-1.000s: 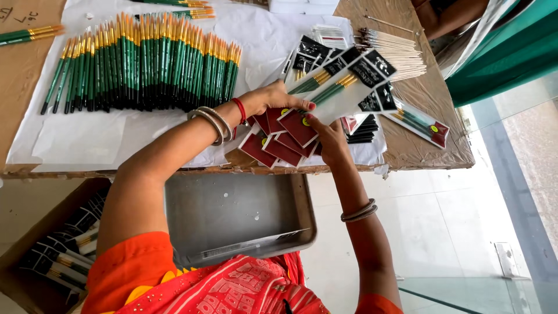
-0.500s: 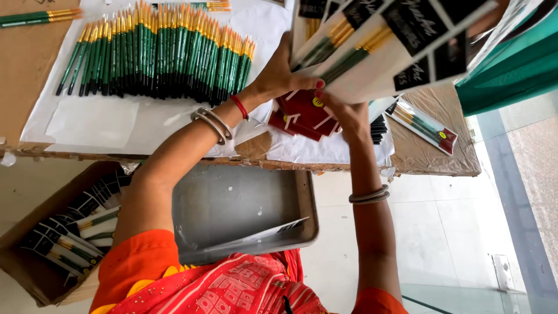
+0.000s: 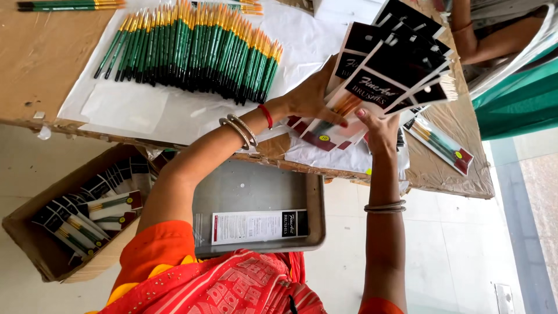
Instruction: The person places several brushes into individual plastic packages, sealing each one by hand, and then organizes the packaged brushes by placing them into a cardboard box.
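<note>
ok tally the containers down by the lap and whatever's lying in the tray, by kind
cardboard box: 1
grey metal tray: 1
printed card in the tray: 1
total: 3

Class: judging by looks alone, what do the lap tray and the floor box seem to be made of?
Tray: probably metal, dull grey, with a rolled rim and faint sheen; grey plastic is possible. Box: brown corrugated cardboard, matte, with raw, slightly bent edges.
</note>
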